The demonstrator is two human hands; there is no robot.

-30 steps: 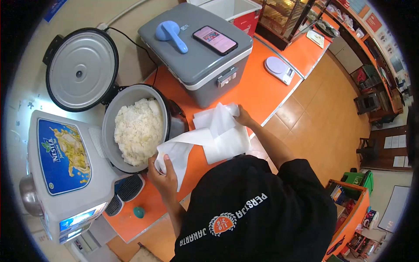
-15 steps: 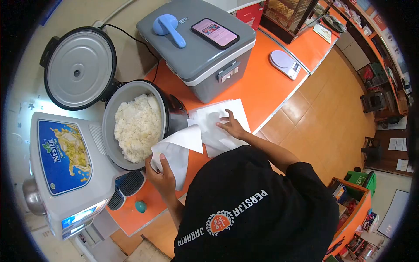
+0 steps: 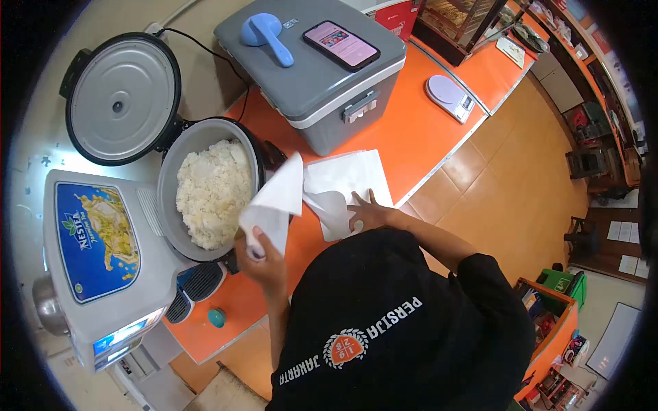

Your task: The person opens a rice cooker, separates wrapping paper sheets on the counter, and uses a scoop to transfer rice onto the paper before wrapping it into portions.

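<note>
My left hand [image 3: 262, 260] is closed on white paper sheets [image 3: 277, 195], pinching their lower end beside the rice cooker. The sheets stand up and bend over, with a folded corner at the top. My right hand [image 3: 373, 211] rests with fingers spread on a stack of white paper [image 3: 353, 171] on the orange counter. Near its thumb, one sheet's edge [image 3: 334, 209] curls up from the stack. Left of the sheets is the open rice cooker [image 3: 171, 147], full of white rice [image 3: 214, 195].
The cooker's lid [image 3: 123, 99] leans open at the back. A grey cooler box [image 3: 322, 75] carries a blue scoop [image 3: 271, 41] and a phone [image 3: 340, 45]. A kitchen scale [image 3: 449, 98] sits farther right. At left stands a drink dispenser [image 3: 110, 267], with a teal round object [image 3: 216, 317] nearby.
My left hand has turned its sheets more upright and away from the stack. My right hand has come down onto the stack, where a sheet's edge now curls.
</note>
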